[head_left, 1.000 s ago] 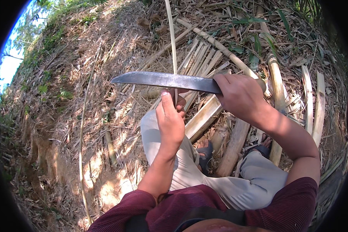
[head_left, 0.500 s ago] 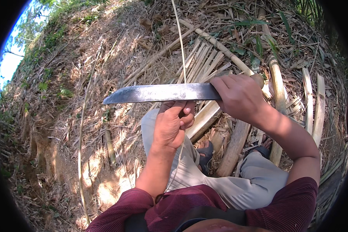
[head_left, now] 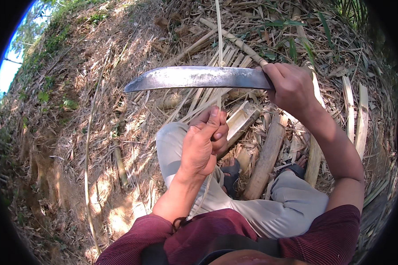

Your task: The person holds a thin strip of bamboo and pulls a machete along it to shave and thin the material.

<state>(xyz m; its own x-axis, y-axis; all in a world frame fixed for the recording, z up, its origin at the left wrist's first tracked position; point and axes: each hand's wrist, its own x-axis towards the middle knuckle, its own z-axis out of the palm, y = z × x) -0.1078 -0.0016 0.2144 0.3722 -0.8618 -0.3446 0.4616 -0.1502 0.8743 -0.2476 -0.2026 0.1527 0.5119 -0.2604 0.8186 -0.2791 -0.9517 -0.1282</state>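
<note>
My right hand (head_left: 292, 88) is closed round the grip of a machete (head_left: 194, 78), whose long blade lies crosswise, tip to the left. The grip itself is hidden by my fingers. Below the blade, my left hand (head_left: 205, 139) pinches a thin pale bamboo strip (head_left: 220, 31) between thumb and fingers. This strip runs from the far edge down to the blade, passes it, and continues through my left hand toward my lap. Blade and strip cross, seemingly in contact, a short way beyond my left fingertips.
Split bamboo pieces (head_left: 238, 118) and a thick bamboo length (head_left: 266, 157) lie by my sandalled feet. Several pale slats (head_left: 230, 57) are heaped farther off. More split lengths (head_left: 361, 119) rest at the right. Dry leaves cover the sloping ground, with an earth drop (head_left: 53, 176) at the left.
The machete has moved away from me along the strip, widening the gap to my left hand. My right hand went with it. My left hand has shifted slightly right and still grips the strip.
</note>
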